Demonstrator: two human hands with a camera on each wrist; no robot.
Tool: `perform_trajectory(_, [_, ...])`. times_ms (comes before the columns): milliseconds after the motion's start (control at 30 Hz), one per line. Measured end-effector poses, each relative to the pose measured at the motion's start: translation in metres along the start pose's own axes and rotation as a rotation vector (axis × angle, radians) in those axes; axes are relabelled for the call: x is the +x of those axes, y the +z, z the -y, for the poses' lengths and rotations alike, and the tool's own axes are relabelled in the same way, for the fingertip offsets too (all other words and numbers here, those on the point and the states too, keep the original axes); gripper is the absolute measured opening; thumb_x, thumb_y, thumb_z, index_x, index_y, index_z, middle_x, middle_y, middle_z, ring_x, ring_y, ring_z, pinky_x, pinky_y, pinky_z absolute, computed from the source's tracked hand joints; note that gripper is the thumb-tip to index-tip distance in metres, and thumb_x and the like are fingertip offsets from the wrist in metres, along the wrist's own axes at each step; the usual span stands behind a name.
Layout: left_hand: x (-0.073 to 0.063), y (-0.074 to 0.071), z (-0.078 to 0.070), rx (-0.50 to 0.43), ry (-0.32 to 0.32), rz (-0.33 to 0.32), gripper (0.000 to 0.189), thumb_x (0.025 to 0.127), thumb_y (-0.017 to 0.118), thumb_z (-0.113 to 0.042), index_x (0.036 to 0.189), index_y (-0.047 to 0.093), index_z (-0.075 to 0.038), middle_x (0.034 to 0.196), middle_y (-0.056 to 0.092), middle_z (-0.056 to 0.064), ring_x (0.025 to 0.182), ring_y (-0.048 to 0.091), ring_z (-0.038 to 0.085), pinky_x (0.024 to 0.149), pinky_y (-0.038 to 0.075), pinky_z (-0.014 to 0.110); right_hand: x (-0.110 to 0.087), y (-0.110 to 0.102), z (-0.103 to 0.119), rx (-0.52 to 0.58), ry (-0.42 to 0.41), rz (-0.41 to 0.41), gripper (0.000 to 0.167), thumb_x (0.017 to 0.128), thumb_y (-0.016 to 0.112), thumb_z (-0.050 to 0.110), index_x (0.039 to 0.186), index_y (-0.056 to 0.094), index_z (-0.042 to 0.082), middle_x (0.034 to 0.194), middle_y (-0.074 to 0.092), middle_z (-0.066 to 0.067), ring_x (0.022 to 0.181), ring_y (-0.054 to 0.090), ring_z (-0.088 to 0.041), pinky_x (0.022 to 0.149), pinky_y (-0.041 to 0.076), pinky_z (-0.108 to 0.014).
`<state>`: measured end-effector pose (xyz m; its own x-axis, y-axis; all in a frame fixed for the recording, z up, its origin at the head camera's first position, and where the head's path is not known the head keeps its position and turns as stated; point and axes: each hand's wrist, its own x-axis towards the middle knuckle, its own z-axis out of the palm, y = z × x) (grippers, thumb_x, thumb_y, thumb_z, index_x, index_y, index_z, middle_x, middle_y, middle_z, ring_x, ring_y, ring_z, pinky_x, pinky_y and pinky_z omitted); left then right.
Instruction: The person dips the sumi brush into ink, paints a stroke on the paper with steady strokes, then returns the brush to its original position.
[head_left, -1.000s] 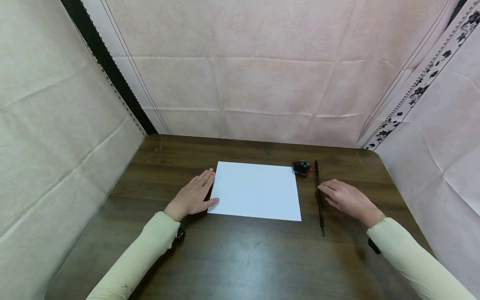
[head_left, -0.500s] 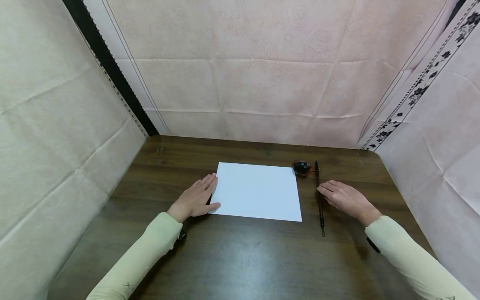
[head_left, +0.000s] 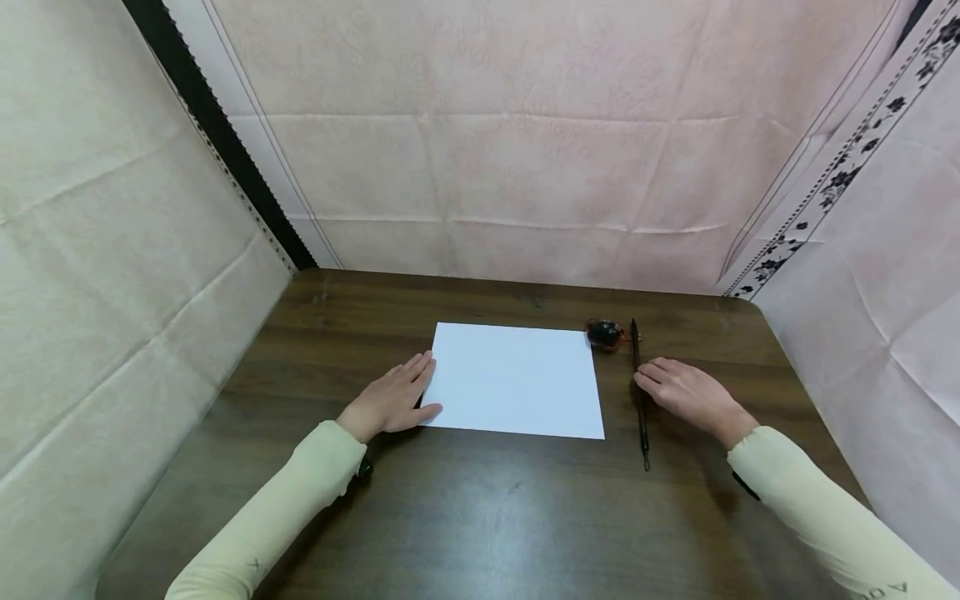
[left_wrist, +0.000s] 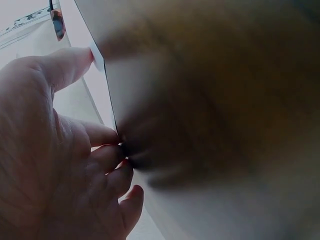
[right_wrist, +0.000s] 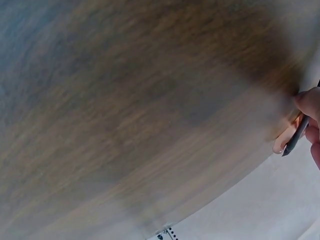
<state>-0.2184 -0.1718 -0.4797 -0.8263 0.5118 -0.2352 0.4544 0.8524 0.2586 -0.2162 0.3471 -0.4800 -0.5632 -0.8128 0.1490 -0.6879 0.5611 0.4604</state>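
Note:
A blank white sheet of paper (head_left: 517, 379) lies on the wooden table. My left hand (head_left: 390, 398) rests at its left edge with the fingers extended, the thumb over the near left corner. In the left wrist view the fingertips (left_wrist: 131, 195) are right at the table, beside the paper's edge. To the right of the sheet, a slim dark brush (head_left: 642, 433) lies lengthwise, a small loop at its near end. My right hand (head_left: 686, 392) pinches it near the middle between thumb and fingers. The brush's pointed far end (right_wrist: 297, 137) shows in the right wrist view.
A small reddish-brown dish with a glossy black middle (head_left: 603, 334) sits at the paper's far right corner, close to the brush. Pale cloth walls (head_left: 480, 175) stand behind the table (head_left: 480, 517) and along both sides.
My right fingers have drawn together around the brush, which stays in place. My left hand has shifted slightly right and towards me along the paper's edge.

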Motion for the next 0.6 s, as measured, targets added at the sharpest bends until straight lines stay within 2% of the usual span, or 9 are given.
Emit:
perform_trajectory(400, [0.001,-0.003,-0.003,0.0,-0.013,0.035,0.086,0.108,0.051,-0.05,0.167,0.017,0.003,0.178,0.01,0.02,0.166,0.013,0.037,0.133,0.021,0.055,0.007,0.005,0.002,-0.077,-0.053,-0.063,0.037,0.076,0.083,-0.01,0.111,0.077,0.0,0.111,0.076,-0.014,0.101,0.073,-0.029,0.089,0.063,-0.041])
perform_trajectory(500, [0.0,-0.004,-0.003,-0.011,-0.014,0.039,0.086,0.109,0.051,-0.049,0.167,0.016,0.004,0.178,0.009,0.021,0.166,0.012,0.037,0.133,0.021,0.056,0.008,0.008,0.002,-0.068,-0.073,-0.113,0.033,0.076,0.079,-0.01,0.108,0.077,-0.001,0.108,0.076,-0.015,0.098,0.073,-0.03,0.087,0.063,-0.042])
perform_trajectory(600, [0.0,-0.005,-0.005,-0.022,-0.015,0.038,0.086,0.109,0.051,-0.048,0.167,0.016,0.004,0.178,0.009,0.021,0.166,0.012,0.037,0.133,0.022,0.056,0.007,0.011,0.001,-0.064,-0.098,-0.165,0.029,0.079,0.07,-0.011,0.106,0.076,-0.002,0.106,0.076,-0.016,0.096,0.072,-0.031,0.085,0.063,-0.042])
